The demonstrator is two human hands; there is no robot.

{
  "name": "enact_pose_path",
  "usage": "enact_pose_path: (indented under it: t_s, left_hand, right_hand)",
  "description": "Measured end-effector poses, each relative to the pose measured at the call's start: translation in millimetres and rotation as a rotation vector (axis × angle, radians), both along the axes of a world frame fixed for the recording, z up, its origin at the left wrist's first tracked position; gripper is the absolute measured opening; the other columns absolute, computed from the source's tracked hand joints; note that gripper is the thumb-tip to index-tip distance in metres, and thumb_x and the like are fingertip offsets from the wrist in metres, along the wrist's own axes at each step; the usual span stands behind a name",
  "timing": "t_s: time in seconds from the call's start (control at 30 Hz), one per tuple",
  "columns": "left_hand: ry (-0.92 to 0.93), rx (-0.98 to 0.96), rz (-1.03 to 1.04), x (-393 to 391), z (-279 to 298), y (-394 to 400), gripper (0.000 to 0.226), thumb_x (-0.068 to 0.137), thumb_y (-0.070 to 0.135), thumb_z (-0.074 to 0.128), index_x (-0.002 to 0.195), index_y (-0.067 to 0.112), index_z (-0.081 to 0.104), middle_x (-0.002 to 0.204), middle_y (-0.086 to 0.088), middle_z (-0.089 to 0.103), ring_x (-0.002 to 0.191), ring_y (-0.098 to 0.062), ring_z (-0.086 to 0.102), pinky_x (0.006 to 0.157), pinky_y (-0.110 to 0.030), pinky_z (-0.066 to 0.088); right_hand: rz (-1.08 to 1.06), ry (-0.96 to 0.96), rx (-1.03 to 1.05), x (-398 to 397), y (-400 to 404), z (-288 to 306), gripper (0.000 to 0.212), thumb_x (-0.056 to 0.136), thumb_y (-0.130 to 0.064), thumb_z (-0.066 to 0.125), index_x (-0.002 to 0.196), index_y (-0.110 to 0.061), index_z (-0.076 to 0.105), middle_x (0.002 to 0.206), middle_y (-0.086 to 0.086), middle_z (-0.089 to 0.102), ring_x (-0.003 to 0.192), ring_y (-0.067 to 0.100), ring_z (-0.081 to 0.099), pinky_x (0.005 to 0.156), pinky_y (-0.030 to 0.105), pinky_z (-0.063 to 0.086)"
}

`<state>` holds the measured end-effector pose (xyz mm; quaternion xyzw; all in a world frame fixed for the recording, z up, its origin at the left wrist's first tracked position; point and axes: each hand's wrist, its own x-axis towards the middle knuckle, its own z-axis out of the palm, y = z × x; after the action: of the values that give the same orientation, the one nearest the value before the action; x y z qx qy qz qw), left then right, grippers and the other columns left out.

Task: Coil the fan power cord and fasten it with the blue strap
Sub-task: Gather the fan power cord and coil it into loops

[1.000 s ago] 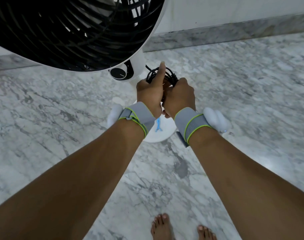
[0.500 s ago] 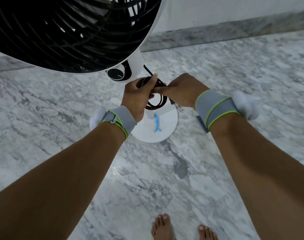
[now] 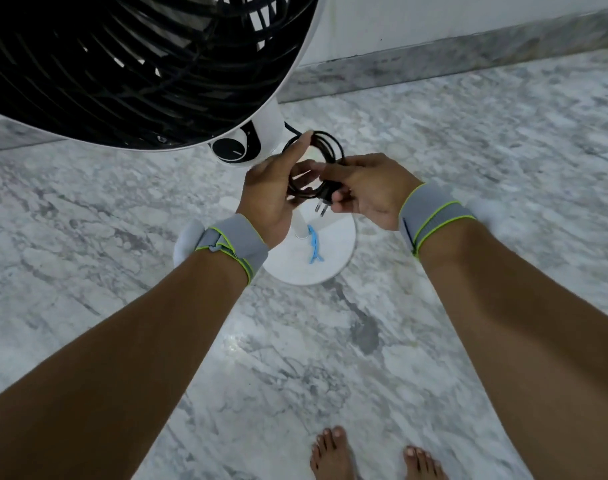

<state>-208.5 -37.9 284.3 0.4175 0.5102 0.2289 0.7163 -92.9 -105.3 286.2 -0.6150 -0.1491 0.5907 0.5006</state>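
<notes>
While both hands' fingers pinch the coiled cord, open floor surrounds the fan base.

You are looking down at a floor of grey-and-white veined marble, with a soft glare patch near its middle. A marble skirting runs along the base of a plain pale wall ahead of you.

Both hands grip coiled cord; strap on base.
</notes>
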Motion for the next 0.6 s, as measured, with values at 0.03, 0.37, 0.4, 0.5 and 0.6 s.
enact_pose_path:
  t_s: [0.03, 0.37, 0.4, 0.5, 0.6]
  left_hand:
    - [0.003, -0.026, 0.018, -1.0, -2.7, -4.2, 0.023, 0.081, 0.038, 0.071, 0.082, 0.017, 0.062, 0.079, 0.0, 0.067, 0.078, -0.015, 0.064, 0.075, -0.029, 0.049]
    - [0.027, -0.048, 0.251, 13.8, -5.2, -32.9, 0.027, 0.097, 0.031, 0.052, 0.099, 0.004, 0.057, 0.083, -0.013, 0.055, 0.078, -0.022, 0.053, 0.072, -0.03, 0.047]
    - [0.052, -0.019, 0.252, 11.4, -5.4, -32.7, 0.025, 0.099, 0.028, 0.049, 0.099, 0.004, 0.055, 0.08, -0.012, 0.055, 0.074, -0.023, 0.053, 0.068, -0.03, 0.047]
    - [0.062, 0.022, 0.237, 2.7, -4.9, -32.7, 0.021, 0.101, 0.021, 0.044, 0.097, 0.002, 0.052, 0.083, -0.014, 0.06, 0.074, -0.026, 0.057, 0.07, -0.033, 0.051]
    - [0.014, 0.013, 0.19, -6.7, -5.2, -31.7, 0.023, 0.102, 0.02, 0.041, 0.104, 0.001, 0.054, 0.095, -0.016, 0.067, 0.079, -0.021, 0.067, 0.088, -0.036, 0.055]
  right_hand:
    - [-0.081, 0.062, 0.01, -1.4, 0.0, 0.5, 0.014, 0.086, -0.013, 0.068, 0.086, 0.0, 0.062, 0.061, 0.006, 0.053, 0.038, 0.008, 0.046, 0.044, 0.018, 0.048]
    - [-0.342, 0.274, 0.057, -38.9, 4.7, -7.8, 0.013, 0.088, -0.016, 0.066, 0.083, -0.004, 0.063, 0.063, 0.006, 0.058, 0.049, 0.013, 0.052, 0.052, 0.021, 0.052]
    - [-0.305, 0.25, 0.053, -40.2, 2.6, -8.9, 0.014, 0.088, -0.017, 0.066, 0.085, -0.004, 0.064, 0.064, 0.006, 0.059, 0.05, 0.013, 0.052, 0.052, 0.021, 0.053]
    - [-0.168, 0.085, -0.003, -39.8, -2.2, -9.1, 0.021, 0.087, -0.025, 0.067, 0.091, -0.004, 0.065, 0.063, 0.004, 0.059, 0.046, 0.012, 0.051, 0.046, 0.02, 0.048]
    - [-0.112, -0.069, -0.084, -36.0, -0.5, -6.6, 0.026, 0.083, -0.033, 0.07, 0.087, -0.008, 0.068, 0.054, -0.002, 0.046, 0.041, 0.011, 0.038, 0.041, 0.018, 0.036]
